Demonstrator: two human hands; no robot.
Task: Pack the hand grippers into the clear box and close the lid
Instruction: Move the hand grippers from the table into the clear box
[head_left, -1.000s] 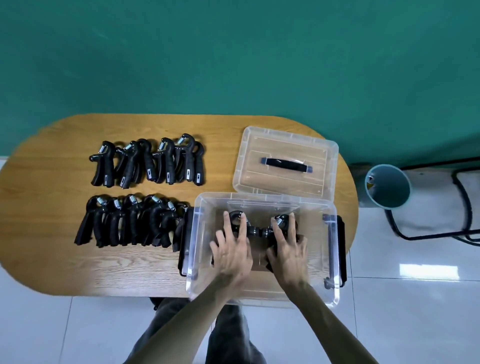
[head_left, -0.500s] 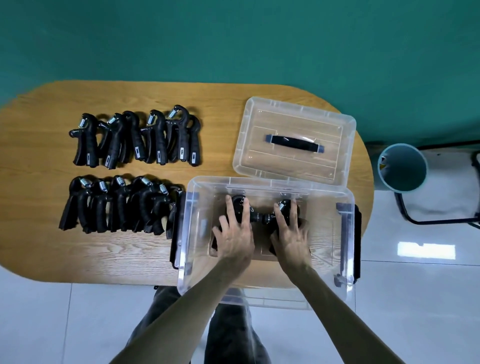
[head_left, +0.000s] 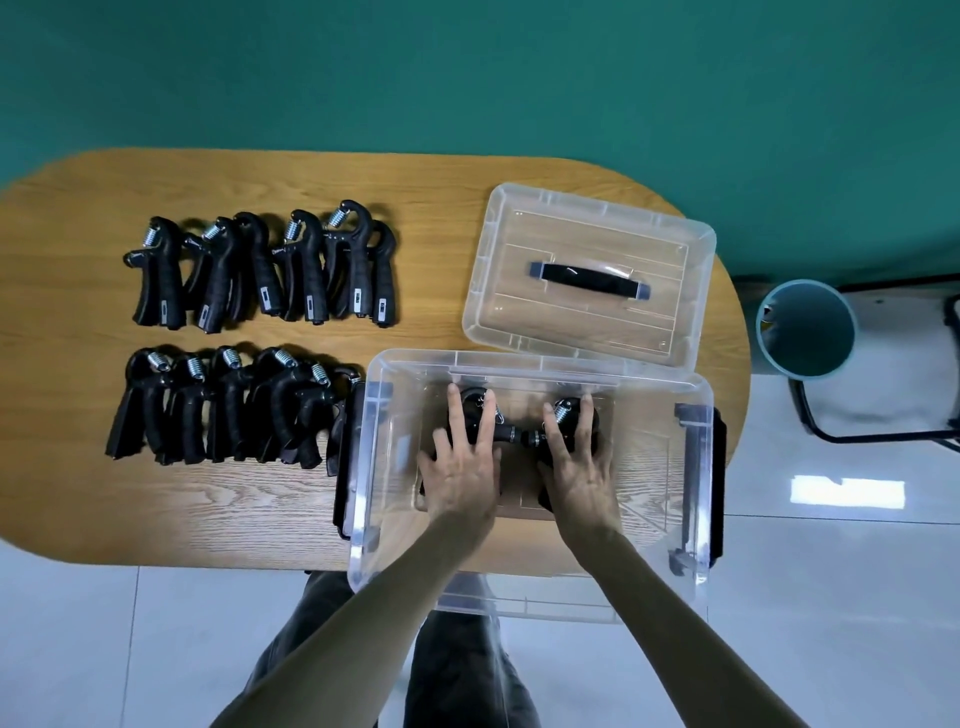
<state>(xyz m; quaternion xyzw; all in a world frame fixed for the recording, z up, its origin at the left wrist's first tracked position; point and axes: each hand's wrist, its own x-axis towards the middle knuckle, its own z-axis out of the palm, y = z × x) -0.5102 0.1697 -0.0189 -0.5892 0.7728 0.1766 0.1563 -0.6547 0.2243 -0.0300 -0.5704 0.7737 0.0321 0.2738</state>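
The clear box (head_left: 375, 467) stands open at the table's front right, hanging partly over the near edge. Two black hand grippers lie on its floor with their spring ends toward the back: one (head_left: 471, 401) under my left hand (head_left: 462, 467), the other (head_left: 565, 410) under my right hand (head_left: 581, 470). Both hands lie flat on these grippers, fingers straight and spread; the handles are hidden under my palms. Its clear lid (head_left: 519, 322), with a dark handle, lies flat behind the box. Two rows of several black grippers remain left of the box, a far row (head_left: 265, 270) and a near row (head_left: 228, 405).
The oval wooden table (head_left: 208, 509) ends at a green wall behind. A round teal bin (head_left: 805, 327) and a black chair frame (head_left: 883, 439) stand on the white tiled floor to the right. My legs show under the table's near edge.
My hands have stayed flat on the two grippers inside the box. Only the view has shifted, so the table and box sit a little differently in the frame.
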